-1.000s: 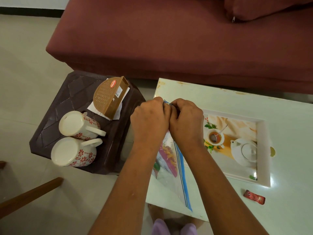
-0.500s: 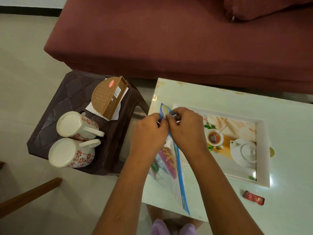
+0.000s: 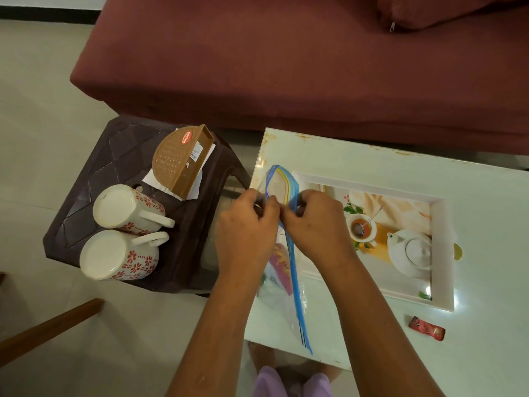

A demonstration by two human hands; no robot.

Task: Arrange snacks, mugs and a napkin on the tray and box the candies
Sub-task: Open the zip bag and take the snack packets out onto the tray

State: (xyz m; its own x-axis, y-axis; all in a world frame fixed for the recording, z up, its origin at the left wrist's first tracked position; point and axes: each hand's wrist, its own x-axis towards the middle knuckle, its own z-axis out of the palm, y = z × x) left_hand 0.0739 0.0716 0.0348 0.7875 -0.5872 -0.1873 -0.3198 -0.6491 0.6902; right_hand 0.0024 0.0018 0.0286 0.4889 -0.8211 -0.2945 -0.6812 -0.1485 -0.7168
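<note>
A clear zip bag (image 3: 289, 293) with a blue seal strip lies at the left end of the white table (image 3: 372, 159), with colourful snack packets inside. My left hand (image 3: 246, 233) and my right hand (image 3: 317, 222) both pinch its seal, and the bag mouth gapes apart above my fingers. The white tray (image 3: 442, 253) with a teapot picture lies just right of the bag. Two white mugs with red flowers (image 3: 128, 207) (image 3: 120, 255) lie on their sides on the dark stool (image 3: 94, 179). A brown box (image 3: 180, 161) rests on a white napkin (image 3: 154, 179) there.
A red wrapped candy (image 3: 426, 330) lies on the table near its front edge, right of my right arm. A maroon sofa (image 3: 286, 58) runs along the back. A wooden chair leg (image 3: 48, 330) reaches in at the lower left. The floor is pale tile.
My hands have slid down the seal toward me, and the far end of the bag's mouth has come apart into an open loop.
</note>
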